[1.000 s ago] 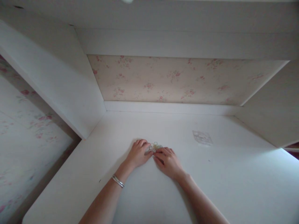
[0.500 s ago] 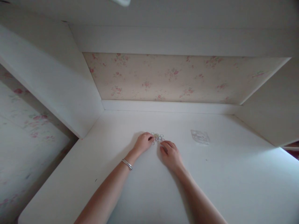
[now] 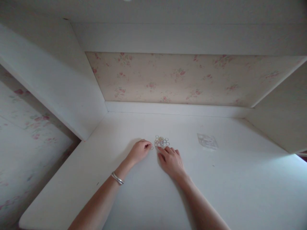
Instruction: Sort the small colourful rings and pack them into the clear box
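- White desk: a broad, flat surface that fills the lower half of the view, enclosed by white side panels to left and right and a low white ledge at the back.
- Floral wallpaper: a pale panel with small pink flowers, rising behind the ledge; the same pattern shows at the far left, beyond the desk's side panel.
- Right hand: palm down on the desk with the fingers extended and lying close together; the fingertips touch the near edge of the ring cluster. It grasps nothing.
- Left hand: resting on the desk just left of the cluster, fingers curled inward with thumb and forefinger nearly meeting at a single ring at the cluster's left edge; whether that ring is pinched cannot be told at this size.
- Clear plastic packet: lying flat on the desk, well apart from both hands, to the right of the cluster.
- Silver bracelet: worn on the left wrist.
- Small rings: a loose cluster of tiny pale and yellowish loops lying flat on the desk near its middle, just beyond both hands' fingertips.
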`<state>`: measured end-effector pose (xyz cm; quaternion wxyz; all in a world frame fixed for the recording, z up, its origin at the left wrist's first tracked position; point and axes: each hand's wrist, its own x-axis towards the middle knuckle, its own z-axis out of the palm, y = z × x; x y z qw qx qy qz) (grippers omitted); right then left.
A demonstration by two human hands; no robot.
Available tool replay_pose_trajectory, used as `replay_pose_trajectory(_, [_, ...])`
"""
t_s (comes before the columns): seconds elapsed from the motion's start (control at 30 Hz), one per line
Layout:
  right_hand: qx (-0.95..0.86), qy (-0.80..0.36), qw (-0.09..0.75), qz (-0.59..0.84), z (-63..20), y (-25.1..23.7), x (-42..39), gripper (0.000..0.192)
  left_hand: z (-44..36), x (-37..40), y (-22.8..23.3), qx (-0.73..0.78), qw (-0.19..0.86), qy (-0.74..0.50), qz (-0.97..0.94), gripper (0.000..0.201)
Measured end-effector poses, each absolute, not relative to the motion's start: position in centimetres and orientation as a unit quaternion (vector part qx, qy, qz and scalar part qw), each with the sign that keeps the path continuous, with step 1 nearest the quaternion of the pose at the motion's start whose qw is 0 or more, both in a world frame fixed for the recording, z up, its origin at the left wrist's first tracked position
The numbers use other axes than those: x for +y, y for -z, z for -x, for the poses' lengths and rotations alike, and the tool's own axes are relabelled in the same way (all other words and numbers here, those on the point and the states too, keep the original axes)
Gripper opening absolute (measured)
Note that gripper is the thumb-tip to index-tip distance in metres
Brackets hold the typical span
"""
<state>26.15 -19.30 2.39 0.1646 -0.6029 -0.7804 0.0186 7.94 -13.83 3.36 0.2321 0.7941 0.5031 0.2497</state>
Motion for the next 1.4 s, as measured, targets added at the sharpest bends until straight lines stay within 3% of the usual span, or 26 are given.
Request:
replay_pose_trajectory(0.37, [-0.749, -0.018, 0.118, 0.651, -25.2, -2.8, -18.9, 0.033, -8.7, -17.1, -3.1, 0.569, 0.097, -0.123, -0.808, 0.031])
replay_pose_trajectory(0.7, [-0.711, -0.041, 0.166, 0.682, -25.5, -2.0, -18.4, 0.036, -9.6, -15.9, -2.9, 0.589, 0.077, -0.085, -0.8, 0.04])
replay_pose_trajectory(1.27, [-0.692, -0.084, 0.207, 0.686, -26.2, -1.6, -17.4, 0.025, -8.9, -19.0, -3.0, 0.577, 0.13, -0.119, -0.798, 0.033])
replay_pose_trajectory(1.4, [-0.685, -0.081, 0.2, 0.696, -26.2, -1.7, -17.3, 0.036, -9.0, -19.1, -3.1, 0.567, 0.133, -0.105, -0.806, 0.033])
